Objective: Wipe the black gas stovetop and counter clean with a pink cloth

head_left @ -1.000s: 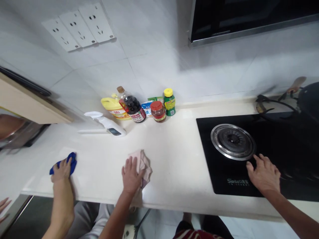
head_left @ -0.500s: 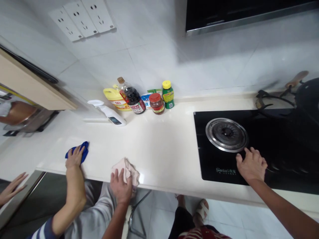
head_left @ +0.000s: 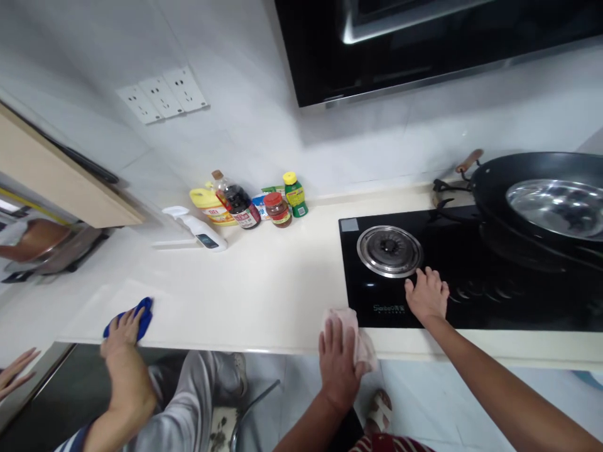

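My left hand (head_left: pixel 338 370) presses a pale pink cloth (head_left: pixel 347 319) at the counter's front edge, beside the left front corner of the black gas cooktop (head_left: pixel 367 304). Part of the cloth hangs over the edge behind my thumb. My right hand (head_left: pixel 428 296) rests on the cooktop's glass with fingers apart and nothing in it, just right of the round metal burner (head_left: pixel 390 251). At the left, a co-worker's hand (head_left: pixel 121 333) holds a blue cloth (head_left: pixel 145 314) on the white counter (head_left: pixel 264 289).
A black wok (head_left: pixel 494 188) with a shiny metal bowl (head_left: pixel 560 201) inside stands on the cooktop's right. Along the wall are a white spray bottle (head_left: pixel 202 232), a dark sauce bottle (head_left: pixel 242 204), a red-lidded jar (head_left: pixel 279 213) and a green bottle (head_left: pixel 296 198). A range hood (head_left: pixel 424 63) hangs above.
My left hand has slid the pink cloth right along the counter to the cooktop's corner. My right hand stays near the burner. The view has shifted right, showing more of the wok.
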The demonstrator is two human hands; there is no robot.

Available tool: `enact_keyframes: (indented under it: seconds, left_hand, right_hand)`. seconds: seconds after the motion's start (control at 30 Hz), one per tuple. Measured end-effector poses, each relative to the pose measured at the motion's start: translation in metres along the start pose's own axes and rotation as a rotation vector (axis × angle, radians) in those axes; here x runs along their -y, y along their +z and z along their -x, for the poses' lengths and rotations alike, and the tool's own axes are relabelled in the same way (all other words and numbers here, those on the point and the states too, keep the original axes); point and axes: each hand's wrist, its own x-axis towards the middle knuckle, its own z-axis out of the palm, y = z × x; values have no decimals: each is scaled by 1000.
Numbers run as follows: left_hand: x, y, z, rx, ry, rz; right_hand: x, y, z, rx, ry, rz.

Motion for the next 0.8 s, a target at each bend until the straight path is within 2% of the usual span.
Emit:
enact_keyframes:
  seconds: [0.1,0.2,0.33,0.47,0.53,0.63,0.7,0.8]
  left_hand:
    - [-24,5,-7,29,94,8]
    - [-21,4,-10,32,186,22]
    - [16,-7,-7,-3,203,24]
    - [60,-23,0,-48,104,-19]
    - [70,-27,2,-65,57,-41]
    - [57,-23,-1,-75,34,-62]
    - [33,-14,-4,-56,89,-51]
    - [-13,4,-11,-2,243,13]
  right_hand:
    - [2,0,-1,6,5,1]
    - [5,-1,-2,17,16,-9]
    - [8,-6,-4,43,31,-21]
    - [11,-11,-3,54,29,-41]
    - [12,-12,-3,58,21,-58]
    - [14,-14,-5,60,28,-88]
    - [15,-15,-6,56,41,-111]
    - [15,-17,-6,66,47,-142]
